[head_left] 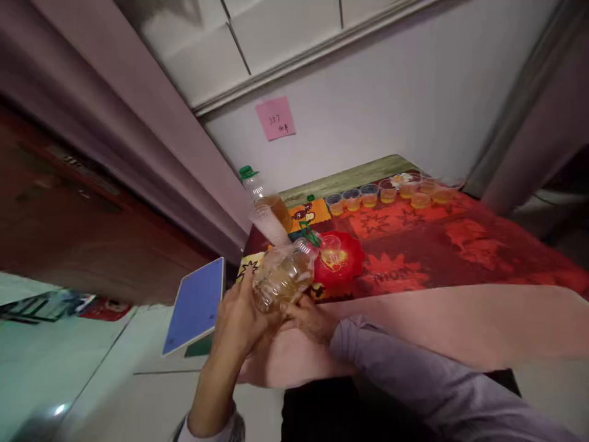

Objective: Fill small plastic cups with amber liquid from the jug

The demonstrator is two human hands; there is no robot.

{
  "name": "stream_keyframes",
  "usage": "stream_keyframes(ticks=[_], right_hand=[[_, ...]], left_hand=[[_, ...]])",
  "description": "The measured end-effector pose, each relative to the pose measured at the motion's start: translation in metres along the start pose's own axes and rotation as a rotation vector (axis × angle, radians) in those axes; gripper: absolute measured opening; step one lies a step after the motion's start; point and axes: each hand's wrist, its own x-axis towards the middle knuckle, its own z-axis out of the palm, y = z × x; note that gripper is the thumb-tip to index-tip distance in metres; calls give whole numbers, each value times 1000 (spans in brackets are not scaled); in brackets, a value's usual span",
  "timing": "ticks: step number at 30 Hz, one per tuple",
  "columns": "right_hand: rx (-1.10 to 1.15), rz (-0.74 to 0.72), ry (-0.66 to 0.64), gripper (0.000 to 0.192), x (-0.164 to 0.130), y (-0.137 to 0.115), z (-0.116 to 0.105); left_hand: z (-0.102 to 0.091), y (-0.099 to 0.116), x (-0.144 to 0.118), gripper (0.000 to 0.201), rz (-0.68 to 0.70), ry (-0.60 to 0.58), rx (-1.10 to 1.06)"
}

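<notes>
While your left hand (237,319) and right hand (309,319) close their fingers around the clear plastic bottle of amber liquid (283,276), tilted over the red plate (340,267), it looks thin-walled, crushable, likely slippery; grip mid-body, lightly.

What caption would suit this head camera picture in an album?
Both hands, left hand and right hand, tip a clear bottle toward a small cup on a red plate.

home interior, low table (483,245) with red patterned cloth, row of small filled cups (391,193), pink sticky note (275,118) on plain wall, tiled floor, door frame
</notes>
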Motion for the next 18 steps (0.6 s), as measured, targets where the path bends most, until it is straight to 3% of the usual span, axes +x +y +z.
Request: stream_keyframes(ticks=[11, 18], right_hand=[[49, -44, -74, 69, 3, -2, 3], [74, -21, -70, 74, 3, 2, -2]], left_hand=[[-9, 7, 2, 107, -13, -1, 28], [-11, 13, 0, 104, -49, -38, 59]])
